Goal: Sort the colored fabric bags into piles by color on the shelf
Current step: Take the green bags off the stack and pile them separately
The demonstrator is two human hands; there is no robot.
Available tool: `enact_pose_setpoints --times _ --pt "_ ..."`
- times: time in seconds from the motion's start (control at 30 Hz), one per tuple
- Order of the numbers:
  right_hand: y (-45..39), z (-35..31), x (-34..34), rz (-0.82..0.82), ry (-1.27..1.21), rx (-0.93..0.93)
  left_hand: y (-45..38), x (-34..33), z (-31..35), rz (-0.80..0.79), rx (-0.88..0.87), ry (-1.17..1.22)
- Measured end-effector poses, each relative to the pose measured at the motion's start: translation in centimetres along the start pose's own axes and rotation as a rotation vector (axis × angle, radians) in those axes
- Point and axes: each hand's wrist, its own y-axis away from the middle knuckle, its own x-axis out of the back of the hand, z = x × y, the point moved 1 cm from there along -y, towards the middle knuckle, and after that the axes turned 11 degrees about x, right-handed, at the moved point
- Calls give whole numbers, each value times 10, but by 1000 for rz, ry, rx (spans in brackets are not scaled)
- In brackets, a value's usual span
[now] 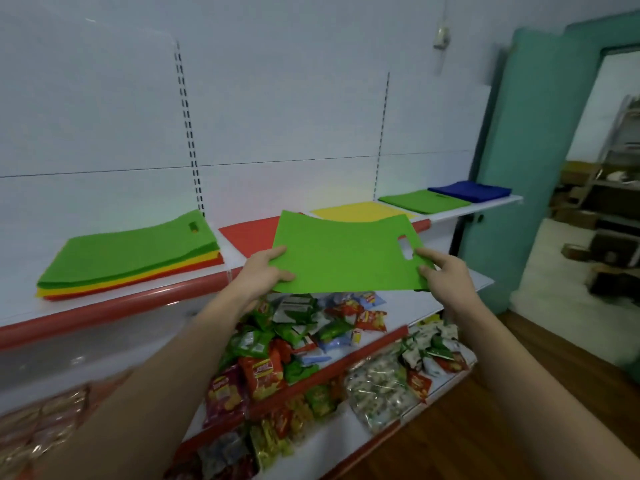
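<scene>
You are holding one green bag (pixel 341 254) flat in front of the shelf (pixel 485 206), your left hand (pixel 266 268) pinching its left edge and your right hand (pixel 440 270) pinching the corner beside the handle cut-out, fingers curled onto the fabric on both sides. Carry it level toward two o'clock, where the green pile (pixel 424 201) lies between the yellow pile (pixel 360 212) and the blue pile (pixel 469 191); square the edges before letting go. The mixed stack (pixel 135 258) at nine o'clock remains unsorted. Writing on the snack packets (pixel 263 368) below is too blurred to read.
</scene>
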Motion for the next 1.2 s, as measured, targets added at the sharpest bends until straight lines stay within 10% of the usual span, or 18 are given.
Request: enact_pose_setpoints --times 0.4,1.2 --pt "-44 72 147 98 19 -119 -57 -168 35 -186 28 42" --pt "-248 235 220 212 144 -219 -293 -359 88 -340 17 55"
